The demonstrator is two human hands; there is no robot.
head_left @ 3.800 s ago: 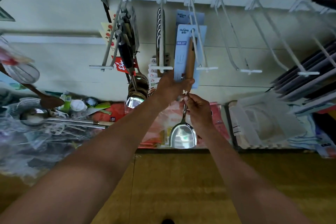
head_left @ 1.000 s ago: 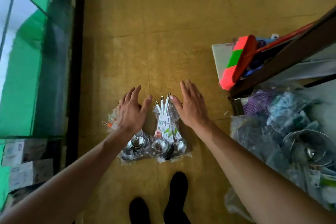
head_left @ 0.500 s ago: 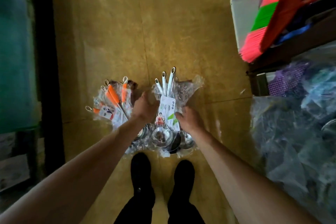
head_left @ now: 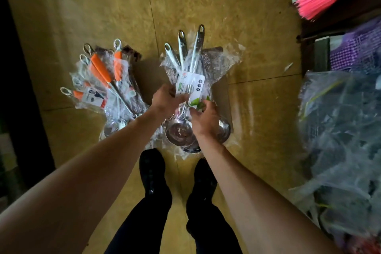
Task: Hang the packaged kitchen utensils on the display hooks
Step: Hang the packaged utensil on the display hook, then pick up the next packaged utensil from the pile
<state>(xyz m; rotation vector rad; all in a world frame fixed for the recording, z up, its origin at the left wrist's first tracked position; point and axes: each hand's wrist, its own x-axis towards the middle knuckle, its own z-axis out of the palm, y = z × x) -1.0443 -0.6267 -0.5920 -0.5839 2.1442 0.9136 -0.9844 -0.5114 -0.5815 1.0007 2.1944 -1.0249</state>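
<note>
Bent over the floor point(head_left: 216, 6), the person has both hands on the plastic-wrapped bundle of steel ladles point(head_left: 190, 82), which lies just beyond their shoes point(head_left: 153, 171). The left hand point(head_left: 165, 100) has its fingers curled round the bundle's left edge beside the white label. The right hand point(head_left: 204, 118) pinches it from the right, a little nearer, just above the bowls point(head_left: 179, 134). The bundle's long axis runs near to far: the bowls are toward the feet and the handles' hanging eyes point(head_left: 201, 29) fan out at the far end, beyond both hands. No hooks are in sight, so I'd guess the lift should bring that far end up first. The orange-handled bundle point(head_left: 103, 76) lies to the left, apart and untouched.
</note>
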